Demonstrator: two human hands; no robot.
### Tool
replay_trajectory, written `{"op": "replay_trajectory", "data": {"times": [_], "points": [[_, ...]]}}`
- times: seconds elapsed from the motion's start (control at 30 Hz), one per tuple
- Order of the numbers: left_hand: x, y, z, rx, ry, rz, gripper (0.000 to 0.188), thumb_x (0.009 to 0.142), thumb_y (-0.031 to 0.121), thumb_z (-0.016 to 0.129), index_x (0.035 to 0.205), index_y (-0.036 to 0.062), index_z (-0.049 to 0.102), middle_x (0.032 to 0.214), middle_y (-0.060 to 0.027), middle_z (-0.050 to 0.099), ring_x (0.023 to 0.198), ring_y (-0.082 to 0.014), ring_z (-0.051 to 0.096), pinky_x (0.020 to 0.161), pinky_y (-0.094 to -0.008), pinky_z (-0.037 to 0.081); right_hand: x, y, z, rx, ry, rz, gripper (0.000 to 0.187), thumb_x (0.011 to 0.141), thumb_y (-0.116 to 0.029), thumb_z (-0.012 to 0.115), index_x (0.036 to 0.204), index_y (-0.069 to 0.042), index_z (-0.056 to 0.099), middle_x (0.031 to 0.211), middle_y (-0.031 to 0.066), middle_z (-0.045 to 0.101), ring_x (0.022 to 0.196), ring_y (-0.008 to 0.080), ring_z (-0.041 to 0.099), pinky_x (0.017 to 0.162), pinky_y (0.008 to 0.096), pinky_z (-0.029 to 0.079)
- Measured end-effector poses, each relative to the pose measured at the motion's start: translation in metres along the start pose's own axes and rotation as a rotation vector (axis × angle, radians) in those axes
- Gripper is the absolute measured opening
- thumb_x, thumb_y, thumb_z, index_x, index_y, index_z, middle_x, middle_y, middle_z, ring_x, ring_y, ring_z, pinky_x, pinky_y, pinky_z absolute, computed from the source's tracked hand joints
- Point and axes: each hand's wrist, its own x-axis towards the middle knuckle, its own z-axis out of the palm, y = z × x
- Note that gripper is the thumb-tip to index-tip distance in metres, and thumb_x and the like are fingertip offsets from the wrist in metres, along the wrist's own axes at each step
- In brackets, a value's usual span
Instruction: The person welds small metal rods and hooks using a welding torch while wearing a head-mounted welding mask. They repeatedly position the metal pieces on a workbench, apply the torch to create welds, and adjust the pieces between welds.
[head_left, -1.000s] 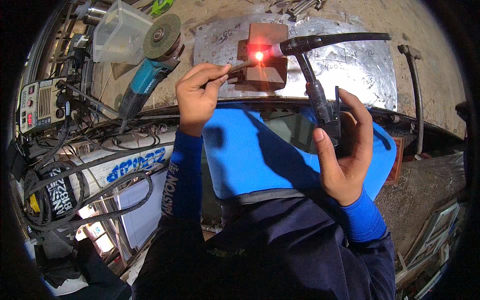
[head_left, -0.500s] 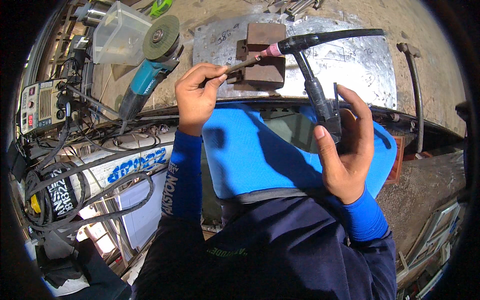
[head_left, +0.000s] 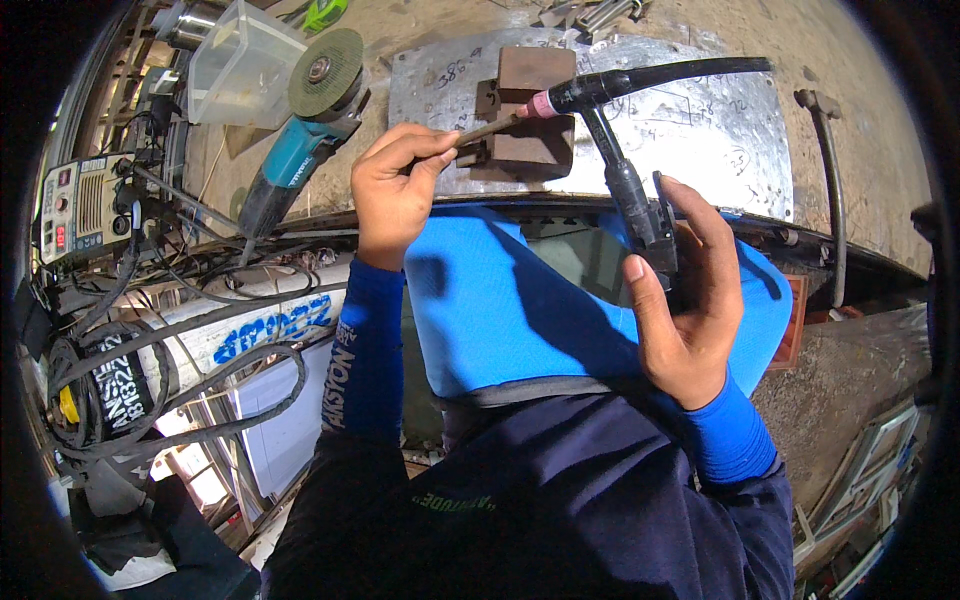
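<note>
My right hand (head_left: 690,300) is curled round the lower handle of a black TIG welding torch (head_left: 622,175), its thumb and index finger on either side of the switch end. The torch's pink ceramic nozzle (head_left: 538,104) points left, above two brown metal blocks (head_left: 534,143) on a metal plate (head_left: 690,150). A thin brown rod (head_left: 488,130) is pinched between the thumb and fingers of my left hand (head_left: 400,190). Its far end meets the nozzle tip, or overlaps it in view; I cannot tell whether they touch.
On the bench's left lie a teal angle grinder (head_left: 290,165) with a flap disc and a clear plastic bin (head_left: 240,65). A hammer (head_left: 832,190) rests at the right. Left of me are a welding machine (head_left: 85,210), a white cylinder (head_left: 250,330) and coiled cables (head_left: 110,380).
The torch handle and my right hand have shifted very slightly left. My right index finger sits a little differently by the switch. My left hand and the rod look almost unchanged.
</note>
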Motion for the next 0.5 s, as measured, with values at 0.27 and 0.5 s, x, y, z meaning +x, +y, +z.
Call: {"op": "replay_trajectory", "data": {"times": [0.27,0.5], "points": [[0.005,0.005,0.003,-0.178,-0.008,0.043,0.017,0.087,-0.011,0.076,0.1,-0.0017,0.082,0.095,-0.0097,0.074,0.088,-0.0163,0.07,0.08,-0.0269,0.054,0.003,-0.001,0.0,0.089,0.046,0.045,0.062,0.094,0.007,0.067,0.153,0.005,0.045,0.142,0.0158,0.055,0.128,0.022,0.059,0.111,0.0341,0.044],[0.004,0.005,0.002,-0.195,-0.004,0.035,0.016,0.087,-0.008,0.078,0.101,-0.0012,0.082,0.097,-0.0094,0.074,0.091,-0.0168,0.069,0.081,-0.0274,0.053,0.003,-0.001,0.0,0.108,0.045,0.049,0.063,0.094,0.008,0.066,0.153,0.005,0.045,0.145,0.0168,0.054,0.127,0.022,0.059,0.111,0.0346,0.045]]}}
